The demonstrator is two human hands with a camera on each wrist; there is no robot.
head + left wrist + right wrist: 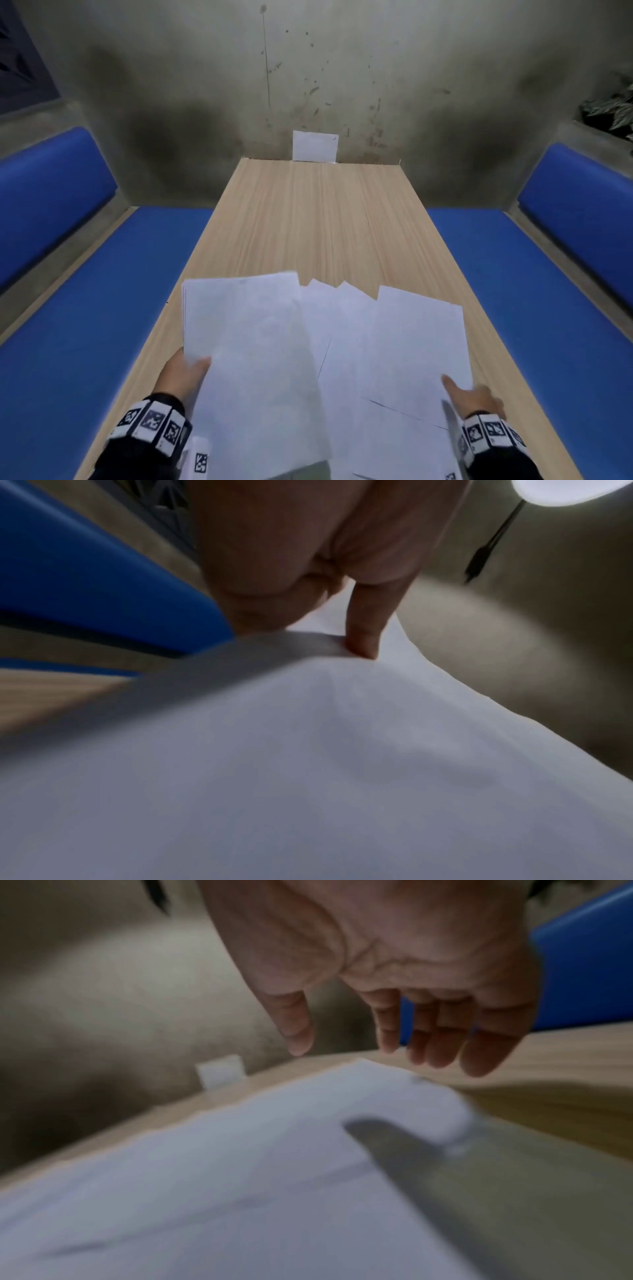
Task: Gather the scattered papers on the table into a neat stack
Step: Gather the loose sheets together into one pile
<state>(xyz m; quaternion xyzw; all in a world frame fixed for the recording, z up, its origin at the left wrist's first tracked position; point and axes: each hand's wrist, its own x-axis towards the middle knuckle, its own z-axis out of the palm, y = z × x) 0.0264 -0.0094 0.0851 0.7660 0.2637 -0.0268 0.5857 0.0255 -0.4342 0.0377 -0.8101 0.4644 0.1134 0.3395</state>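
Observation:
White papers lie overlapping at the near end of the wooden table. My left hand grips a bundle of sheets by its left edge, lifted off the table. In the left wrist view the thumb presses on top of the bundle, and the fingers are hidden beneath it. Several loose sheets fan out to the right on the table. My right hand hovers over their near right edge, holding nothing. In the right wrist view its fingers hang straight above a sheet.
Blue cushioned benches run along the left and right of the table. A small white card leans on the stained wall at the far end. A plant sits at the upper right. Bare wood shows on the far half.

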